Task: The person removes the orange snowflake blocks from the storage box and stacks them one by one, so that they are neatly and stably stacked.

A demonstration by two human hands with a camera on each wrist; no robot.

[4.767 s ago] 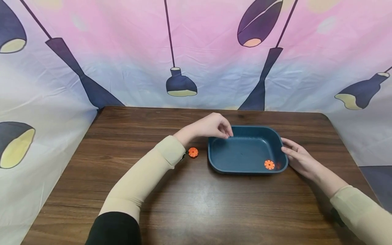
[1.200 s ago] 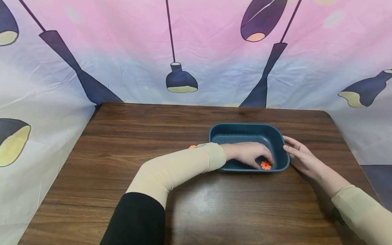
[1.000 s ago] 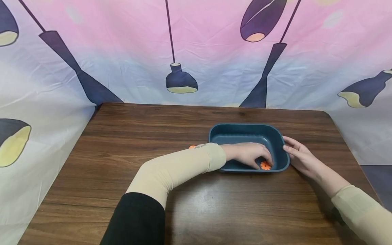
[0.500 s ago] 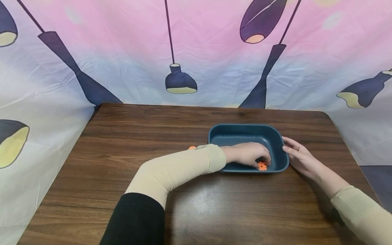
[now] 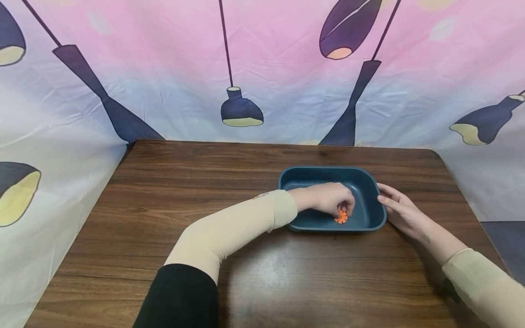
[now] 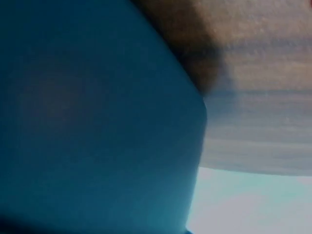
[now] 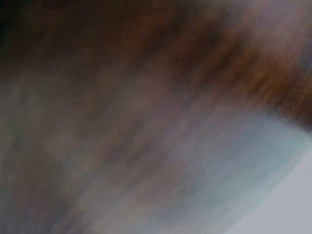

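In the head view, a dark blue rectangular tray (image 5: 332, 227) sits on the table, right of centre. My left hand (image 5: 330, 197) reaches inside it and pinches an orange notched disc (image 5: 342, 217) between thumb and fingertips, tilted up near the tray's floor. Fingers partly cover this disc. At the tray's right end, my right hand (image 5: 402, 210) holds the wall, thumb at the rim. Another orange disc lies left of the tray, almost wholly hidden behind my left sleeve. The tray's blue surface (image 6: 97, 122) fills much of the left wrist view; the right wrist view is blurred.
The brown wooden table (image 5: 328, 278) extends around the tray on every side. Behind its far edge hangs a cloth (image 5: 180, 68) printed with lamps. My left forearm (image 5: 229, 228) crosses the table in front of the tray's left end.
My left hand moved from above the tray's left end down into it, then drew the orange disc leftward from the right corner and tilted it up. My right hand stayed on the tray.
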